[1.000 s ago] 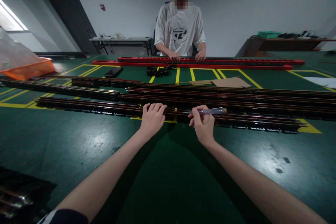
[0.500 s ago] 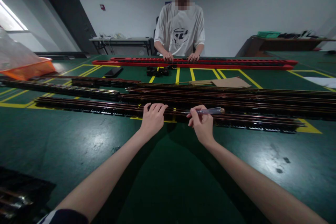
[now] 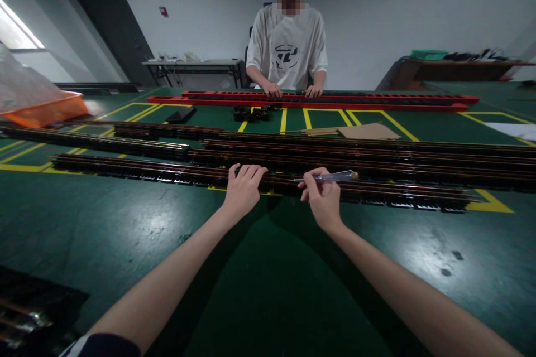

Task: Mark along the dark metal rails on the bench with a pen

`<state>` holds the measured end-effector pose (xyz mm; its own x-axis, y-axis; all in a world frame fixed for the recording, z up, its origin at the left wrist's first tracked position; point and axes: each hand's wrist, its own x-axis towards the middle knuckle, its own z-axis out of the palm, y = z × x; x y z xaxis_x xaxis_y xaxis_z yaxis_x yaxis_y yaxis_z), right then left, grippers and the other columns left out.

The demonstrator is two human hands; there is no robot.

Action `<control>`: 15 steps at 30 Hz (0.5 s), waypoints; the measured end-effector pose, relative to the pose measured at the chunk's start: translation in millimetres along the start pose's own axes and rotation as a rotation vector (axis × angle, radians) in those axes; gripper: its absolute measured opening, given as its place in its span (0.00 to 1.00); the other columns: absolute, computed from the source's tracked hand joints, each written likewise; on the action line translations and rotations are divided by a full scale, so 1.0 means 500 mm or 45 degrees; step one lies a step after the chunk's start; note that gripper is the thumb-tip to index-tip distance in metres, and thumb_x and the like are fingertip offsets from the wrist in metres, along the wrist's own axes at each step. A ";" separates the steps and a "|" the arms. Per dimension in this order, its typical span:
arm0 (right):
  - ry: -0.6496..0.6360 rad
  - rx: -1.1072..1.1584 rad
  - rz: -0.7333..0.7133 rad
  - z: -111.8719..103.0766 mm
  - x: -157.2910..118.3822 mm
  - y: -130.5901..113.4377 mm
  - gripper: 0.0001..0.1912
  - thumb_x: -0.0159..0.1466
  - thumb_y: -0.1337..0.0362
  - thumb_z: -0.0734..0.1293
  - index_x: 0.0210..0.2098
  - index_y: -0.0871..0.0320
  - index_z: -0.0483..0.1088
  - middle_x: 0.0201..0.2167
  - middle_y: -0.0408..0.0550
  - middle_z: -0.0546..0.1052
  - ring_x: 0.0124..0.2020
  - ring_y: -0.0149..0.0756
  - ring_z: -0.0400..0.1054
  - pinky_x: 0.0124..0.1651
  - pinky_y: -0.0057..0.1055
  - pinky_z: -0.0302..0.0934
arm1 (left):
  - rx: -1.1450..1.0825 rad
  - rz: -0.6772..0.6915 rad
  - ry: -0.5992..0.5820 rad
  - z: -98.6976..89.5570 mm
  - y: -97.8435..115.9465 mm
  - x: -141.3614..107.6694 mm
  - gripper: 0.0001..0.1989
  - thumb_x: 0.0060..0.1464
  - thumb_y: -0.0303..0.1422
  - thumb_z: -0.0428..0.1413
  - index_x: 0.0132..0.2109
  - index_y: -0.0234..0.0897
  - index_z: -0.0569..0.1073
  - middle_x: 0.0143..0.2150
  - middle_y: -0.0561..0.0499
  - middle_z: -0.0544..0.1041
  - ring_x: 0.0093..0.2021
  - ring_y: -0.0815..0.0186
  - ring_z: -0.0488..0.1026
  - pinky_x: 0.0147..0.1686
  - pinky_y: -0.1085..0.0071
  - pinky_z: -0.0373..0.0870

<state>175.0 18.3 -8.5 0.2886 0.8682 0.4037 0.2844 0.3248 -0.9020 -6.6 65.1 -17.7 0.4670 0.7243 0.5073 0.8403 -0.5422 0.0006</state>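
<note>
My left hand (image 3: 243,192) lies over the nearest long dark rail assembly (image 3: 125,169), its fingers curled across the top to the far side. Part of the grip is hidden behind the knuckles. In my right hand (image 3: 321,198) is a small screwdriver (image 3: 337,177) with a clear handle and a brass-coloured end, held like a pen between thumb and fingers. Its thin shaft points left along the same rail, between my two hands. What the tip touches is too dark to make out. Copper-coloured rods run along the rail and stick out at its right end.
More dark rails (image 3: 397,159) lie just behind. Farther back are cardboard (image 3: 368,131), a phone (image 3: 181,115), small black parts (image 3: 251,114) and an orange basket (image 3: 50,110). Across the green table (image 3: 268,290), a co-worker (image 3: 288,47) has both hands at a red tray (image 3: 377,105).
The nearest rail has slid a little to the left beneath my hands, which stay almost in place. Across the table, the co-worker's hands and part of the red tray have shifted slightly right.
</note>
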 end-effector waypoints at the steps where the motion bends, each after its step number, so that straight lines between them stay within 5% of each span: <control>1: -0.023 0.001 -0.008 0.000 0.000 0.000 0.09 0.62 0.59 0.62 0.29 0.56 0.62 0.20 0.41 0.73 0.14 0.26 0.64 0.18 0.24 0.58 | -0.008 0.001 -0.004 0.000 0.000 0.000 0.22 0.52 0.17 0.43 0.50 0.36 0.70 0.49 0.46 0.76 0.52 0.57 0.69 0.56 0.52 0.54; 15: -0.020 0.004 -0.023 0.001 0.002 0.005 0.09 0.62 0.60 0.62 0.29 0.57 0.62 0.20 0.41 0.73 0.14 0.25 0.63 0.19 0.24 0.58 | -0.122 -0.002 -0.061 0.001 -0.014 0.000 0.20 0.52 0.20 0.44 0.50 0.36 0.68 0.49 0.46 0.75 0.52 0.60 0.69 0.58 0.54 0.50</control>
<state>175.8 20.2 -10.5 0.2692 0.8678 0.4177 0.2865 0.3419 -0.8950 -12.2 68.9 -18.3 0.4801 0.7434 0.4657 0.8120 -0.5775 0.0848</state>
